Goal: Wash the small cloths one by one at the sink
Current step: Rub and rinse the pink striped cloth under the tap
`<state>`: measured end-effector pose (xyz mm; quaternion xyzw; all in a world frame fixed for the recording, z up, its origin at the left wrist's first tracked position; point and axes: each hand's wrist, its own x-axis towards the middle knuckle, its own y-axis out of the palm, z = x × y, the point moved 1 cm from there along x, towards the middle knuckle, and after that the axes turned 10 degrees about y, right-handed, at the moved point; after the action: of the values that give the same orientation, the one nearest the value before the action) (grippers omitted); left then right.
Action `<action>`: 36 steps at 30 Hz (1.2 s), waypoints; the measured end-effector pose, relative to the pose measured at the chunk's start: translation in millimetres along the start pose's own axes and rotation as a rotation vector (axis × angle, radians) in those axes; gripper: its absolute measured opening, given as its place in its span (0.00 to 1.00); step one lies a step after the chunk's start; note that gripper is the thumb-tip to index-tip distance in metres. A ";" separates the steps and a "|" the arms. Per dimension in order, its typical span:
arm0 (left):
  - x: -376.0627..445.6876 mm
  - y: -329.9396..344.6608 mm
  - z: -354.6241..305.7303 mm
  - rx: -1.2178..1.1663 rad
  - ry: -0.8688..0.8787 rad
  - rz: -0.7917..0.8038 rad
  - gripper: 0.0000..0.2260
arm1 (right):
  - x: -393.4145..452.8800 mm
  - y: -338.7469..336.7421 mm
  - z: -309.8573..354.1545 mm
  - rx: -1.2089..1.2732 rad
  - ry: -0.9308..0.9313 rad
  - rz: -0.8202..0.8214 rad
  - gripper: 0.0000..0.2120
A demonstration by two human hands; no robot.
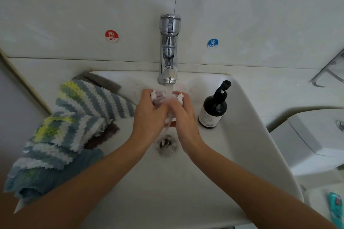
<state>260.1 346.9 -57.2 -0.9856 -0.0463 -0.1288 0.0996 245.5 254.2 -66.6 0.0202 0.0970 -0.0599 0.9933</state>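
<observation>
Both hands work together over the white sink (242, 135), directly under the chrome tap (169, 50), where a stream of water (170, 91) runs down onto them. The left hand (150, 115) has its grip curled tight around one end of a small white cloth (158, 96), and the right hand (183, 115) has its grip curled round the other end, so the cloth is bunched between the two fists with fluffy white tufts showing above each. The knuckles of the two hands touch in the middle, and water blurs the cloth there. The drain (166, 144) lies just below the hands.

On the left rim of the sink lies a heap of striped cloths (74, 117) in blue, grey, white and yellow, overlapping one another and hanging over the edge, with a brown cloth (104, 135) partly under them. A dark pump bottle (214, 108) stands upright on the right rim, near the right hand but apart from it. On the tiled wall a red HOT sticker (111, 36) sits left of the tap and a blue COLD sticker (212, 43) right of it
</observation>
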 end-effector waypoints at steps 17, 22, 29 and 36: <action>-9.1 7.3 0.6 0.107 -0.075 0.195 0.26 | -3.4 -1.9 10.9 -0.048 -0.161 -0.245 0.20; -11.4 9.2 -4.4 0.064 -0.068 0.166 0.21 | -1.9 -2.9 14.9 -0.066 -0.117 -0.250 0.20; -6.8 2.2 -3.3 0.007 0.073 -0.012 0.16 | -1.9 1.2 13.3 -0.109 -0.168 -0.169 0.11; -6.0 0.1 -11.9 -0.084 0.078 -0.091 0.05 | 2.9 -0.4 14.5 -0.057 -0.061 -0.083 0.08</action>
<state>251.4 344.0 -47.5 -0.9799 -0.0819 -0.1736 0.0542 251.0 252.8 -52.9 -0.0142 0.0691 -0.0989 0.9926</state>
